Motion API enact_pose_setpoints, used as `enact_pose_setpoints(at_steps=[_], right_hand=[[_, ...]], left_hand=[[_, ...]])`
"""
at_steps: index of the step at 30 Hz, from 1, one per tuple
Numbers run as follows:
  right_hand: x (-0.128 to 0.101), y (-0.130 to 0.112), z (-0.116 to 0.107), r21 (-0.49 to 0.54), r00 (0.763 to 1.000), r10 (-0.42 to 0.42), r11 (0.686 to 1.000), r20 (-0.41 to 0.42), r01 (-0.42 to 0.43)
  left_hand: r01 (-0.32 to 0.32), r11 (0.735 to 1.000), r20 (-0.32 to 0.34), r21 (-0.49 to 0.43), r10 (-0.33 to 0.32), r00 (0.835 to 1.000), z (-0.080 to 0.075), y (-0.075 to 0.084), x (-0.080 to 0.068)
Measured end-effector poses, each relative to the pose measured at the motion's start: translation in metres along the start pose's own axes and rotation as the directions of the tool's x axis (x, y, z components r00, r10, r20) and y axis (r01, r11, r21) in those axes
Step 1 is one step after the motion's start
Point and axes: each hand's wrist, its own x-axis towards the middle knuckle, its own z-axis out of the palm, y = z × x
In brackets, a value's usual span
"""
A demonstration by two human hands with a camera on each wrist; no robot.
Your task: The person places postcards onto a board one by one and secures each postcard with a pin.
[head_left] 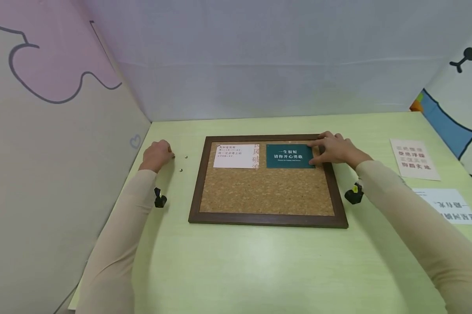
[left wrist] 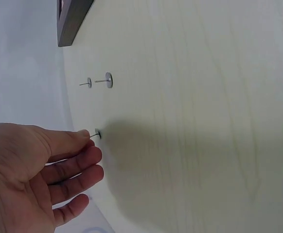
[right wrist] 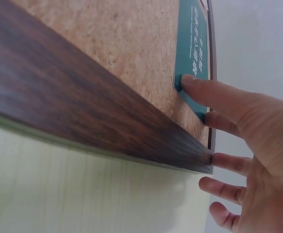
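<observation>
My left hand [head_left: 156,155] is at the left of the table, its thumb and forefinger pinching a thumbtack [left wrist: 98,133] by its pin. Two more thumbtacks [left wrist: 108,80] lie on the tabletop, pins up. On a wood-framed cork board [head_left: 267,192] are a white card [head_left: 232,162] and, to its right, a dark green card [head_left: 283,163] with white lettering. My right hand [head_left: 335,150] has thumb and forefinger spread, touching the green card's two right corners. In the right wrist view, another fingertip touches the board's frame [right wrist: 107,102].
Two loose cards lie on the table to the right: a cream card [head_left: 414,170] and a white card [head_left: 459,213], the latter partly covered by the right sleeve. Pale walls stand behind and to the left of the table [head_left: 259,266].
</observation>
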Motion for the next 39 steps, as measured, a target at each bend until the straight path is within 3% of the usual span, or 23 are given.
enact_pose_setpoints(at_steps=[6, 11, 19, 22, 28, 39], right_hand=[[-0.001, 0.000, 0.001, -0.002, 1.000, -0.002, 1.000, -0.008, 0.002], [-0.001, -0.001, 0.002, 0.000, 1.000, -0.003, 1.000, -0.008, 0.003], [-0.001, 0.000, 0.002, -0.010, 1.000, -0.001, 1.000, -0.013, 0.001], [-0.001, 0.000, 0.003, -0.006, 1.000, -0.003, 1.000, -0.014, 0.003], [-0.001, 0.000, 0.004, -0.001, 1.000, -0.008, 1.000, -0.012, 0.008], [0.000, 0.000, 0.002, -0.002, 1.000, -0.011, 1.000, -0.006, 0.011]], left_hand=[[0.006, 1.000, 0.018, -0.013, -0.006, 1.000, 0.002, -0.002, -0.001], [0.011, 1.000, 0.101, -0.004, -0.011, 0.995, 0.004, -0.005, 0.001], [-0.077, 0.982, 0.213, -0.171, 0.113, 0.971, 0.004, -0.016, 0.012], [-0.084, 0.976, 0.243, -0.200, 0.133, 0.961, 0.004, -0.018, 0.014], [-0.081, 0.976, 0.238, -0.202, 0.130, 0.963, 0.002, -0.019, 0.013], [-0.018, 0.974, 0.237, -0.226, 0.073, 0.969, 0.000, -0.019, 0.014]])
